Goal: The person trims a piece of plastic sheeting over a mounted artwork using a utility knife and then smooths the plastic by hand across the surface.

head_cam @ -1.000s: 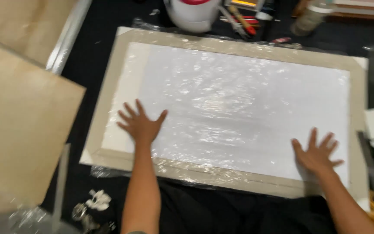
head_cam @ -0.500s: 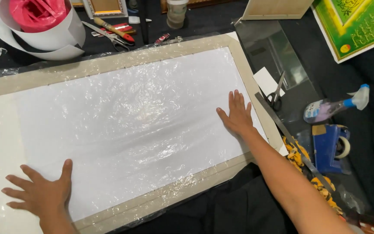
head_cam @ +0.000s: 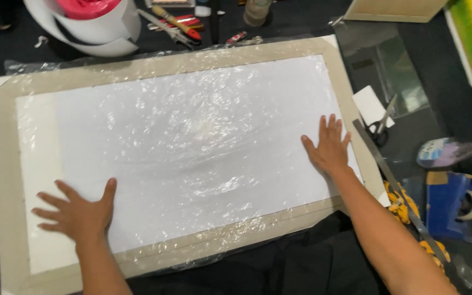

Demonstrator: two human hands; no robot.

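- Your left hand (head_cam: 77,216) lies flat, fingers spread, on the plastic film (head_cam: 192,147) near its lower-left corner.
- Your right hand (head_cam: 329,147) presses flat, fingers apart, near the film's right edge.
- The film covers a white sheet (head_cam: 39,164) on a grey board (head_cam: 4,180).

Left hand (head_cam: 77,216) and right hand (head_cam: 329,147) press flat, fingers spread, on plastic film (head_cam: 192,147) covering a white board (head_cam: 39,164).

Since a second ago the right hand (head_cam: 330,148) has slid from the near edge up the film (head_cam: 192,147); the left hand (head_cam: 77,214) sits lower, nearer the board's corner.
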